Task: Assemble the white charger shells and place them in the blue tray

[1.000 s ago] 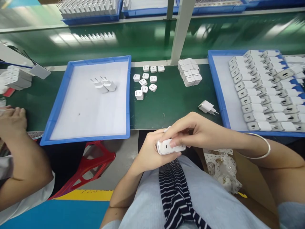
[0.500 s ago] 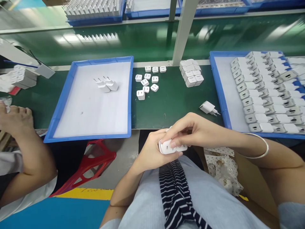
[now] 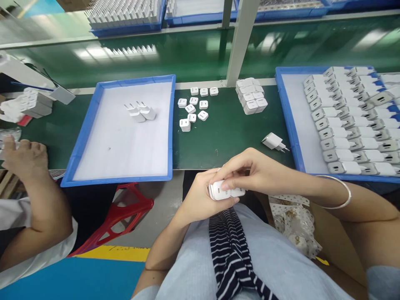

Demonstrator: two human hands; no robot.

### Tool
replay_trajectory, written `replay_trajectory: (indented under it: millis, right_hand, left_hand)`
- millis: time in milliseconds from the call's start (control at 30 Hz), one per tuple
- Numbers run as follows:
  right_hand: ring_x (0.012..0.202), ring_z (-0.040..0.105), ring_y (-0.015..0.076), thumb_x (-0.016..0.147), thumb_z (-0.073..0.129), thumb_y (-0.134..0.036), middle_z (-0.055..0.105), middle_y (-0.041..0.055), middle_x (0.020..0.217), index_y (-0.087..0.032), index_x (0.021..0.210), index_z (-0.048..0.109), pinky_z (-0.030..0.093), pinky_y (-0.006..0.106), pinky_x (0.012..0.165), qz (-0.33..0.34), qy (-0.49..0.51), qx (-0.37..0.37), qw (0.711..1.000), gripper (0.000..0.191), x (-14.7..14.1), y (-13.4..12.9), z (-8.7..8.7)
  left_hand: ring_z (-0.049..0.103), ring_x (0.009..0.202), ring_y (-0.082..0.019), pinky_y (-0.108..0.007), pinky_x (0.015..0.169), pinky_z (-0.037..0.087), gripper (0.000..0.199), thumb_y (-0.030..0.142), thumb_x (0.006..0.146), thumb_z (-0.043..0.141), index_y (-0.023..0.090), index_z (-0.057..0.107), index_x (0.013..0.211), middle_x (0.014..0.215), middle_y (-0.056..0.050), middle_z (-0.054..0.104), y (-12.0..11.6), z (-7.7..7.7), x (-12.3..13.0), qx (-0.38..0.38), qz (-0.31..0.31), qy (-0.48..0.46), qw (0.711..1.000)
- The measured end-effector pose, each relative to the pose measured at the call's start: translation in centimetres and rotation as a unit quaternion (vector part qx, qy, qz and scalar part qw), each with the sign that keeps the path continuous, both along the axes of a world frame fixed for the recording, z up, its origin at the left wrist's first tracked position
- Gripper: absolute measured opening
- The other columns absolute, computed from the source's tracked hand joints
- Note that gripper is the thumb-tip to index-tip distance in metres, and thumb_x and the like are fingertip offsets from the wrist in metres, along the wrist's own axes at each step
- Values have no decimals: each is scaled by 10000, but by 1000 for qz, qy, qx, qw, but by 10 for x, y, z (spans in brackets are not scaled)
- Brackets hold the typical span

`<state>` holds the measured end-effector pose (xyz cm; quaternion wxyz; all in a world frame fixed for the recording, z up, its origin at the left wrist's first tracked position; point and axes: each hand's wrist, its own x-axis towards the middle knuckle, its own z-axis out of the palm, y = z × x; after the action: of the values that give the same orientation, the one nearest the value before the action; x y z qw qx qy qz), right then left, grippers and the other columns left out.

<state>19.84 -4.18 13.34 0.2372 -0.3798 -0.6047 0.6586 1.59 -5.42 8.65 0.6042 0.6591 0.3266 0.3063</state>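
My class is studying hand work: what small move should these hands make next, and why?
Perhaps press gently with the thumb of the right hand: it rests on the white pieces, near a slot, while the left hand grips them, so they look steady enough.

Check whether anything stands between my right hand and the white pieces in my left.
Nothing visible does: your right hand touches the white pieces directly in your left hand. The loose white plug lies apart on the green table.
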Motion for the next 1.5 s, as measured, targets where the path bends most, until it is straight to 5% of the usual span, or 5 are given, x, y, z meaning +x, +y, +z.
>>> replay_trajectory:
  millis: [367,1033,1167,1367,1500]
  right_hand:
    - [580,591,114,817,733,-241,635,-43,629,-175,1062,668,451,228,553,4,-50,15,999,262,2,3,2]
    - [495,419,72,795,674,-159,448,-116,525,-205,911,537,325,197,498,31,-141,34,989,185,-3,3,8]
    - [478,387,68,806,698,-195,388,-133,505,-212,949,503,299,196,484,3,-155,57,986,242,-4,2,2]
    - [478,357,69,891,666,-348,385,-109,531,-202,943,505,303,219,478,-67,14,25,997,223,5,-5,5]
    - [491,351,86,888,676,-339,412,-81,564,-223,980,538,293,248,478,-132,-29,96,986,202,10,-11,10]
  left_hand:
    - [579,677,-118,-233,601,462,148,164,698,779,129,673,796,771,-11,643,3,1,0,7,-28,41,999]
    - [570,642,-111,-225,590,457,121,149,677,787,149,681,734,713,12,633,1,1,3,37,-17,63,997]
    - [583,673,-120,-231,607,466,151,156,677,793,156,704,799,763,1,656,3,-2,2,41,-16,50,998]
    - [592,682,-130,-244,618,475,201,242,686,814,168,734,854,796,-20,664,7,-4,-5,76,-30,14,997]
    - [645,735,-156,-271,678,521,265,249,675,824,187,750,922,885,-45,711,7,-3,-7,88,-37,15,995]
